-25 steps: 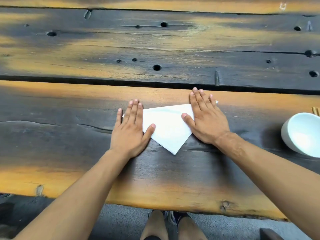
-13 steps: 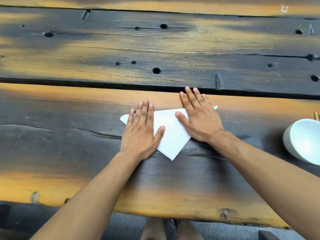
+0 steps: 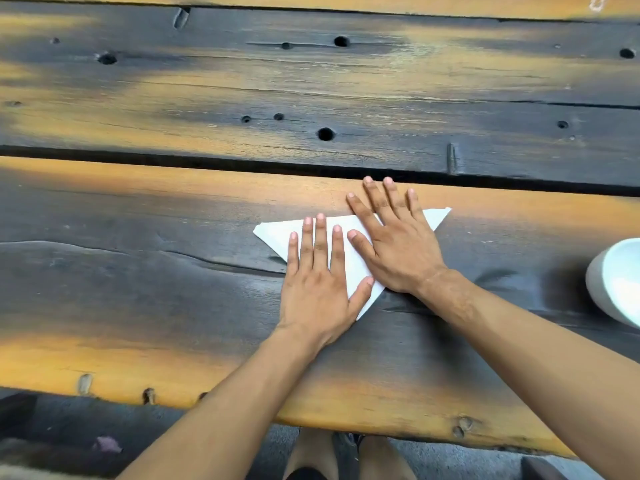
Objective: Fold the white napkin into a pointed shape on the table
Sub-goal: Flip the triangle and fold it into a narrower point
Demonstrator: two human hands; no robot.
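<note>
On the near plank of the dark, orange-streaked wooden desk (image 3: pixel 138 306), the white napkin (image 3: pixel 277 233) lay flat as a triangle, long edge on the far side and point toward the person. Left corner was exposed and free; right corner stuck out past the right hand; near point showed just beyond the left thumb. Left hand (image 3: pixel 317 289) lay palm down over the left half of the napkin, fingers straight and together, nothing held: grip open, pressing flat. Right hand (image 3: pixel 398 244) lay palm down over the right half, fingers spread and straight, fingertips reaching past the napkin's far edge onto bare wood close to the dark gap (image 3: pixel 207 164) between the planks: grip likewise open, pressing. The two thumbs lay near each other over the middle of the napkin; whether they touched could not be told. A white bowl (image 3: pixel 616 282) sat at the right edge of view, well apart from the napkin, with bare plank between. Left of the napkin the plank ran bare to the frame edge. Near edge of the desk ran under both forearms, with bare wood between it and the napkin's point. The far plank, marked with round holes (image 3: pixel 325 134), carried nothing visible.
</note>
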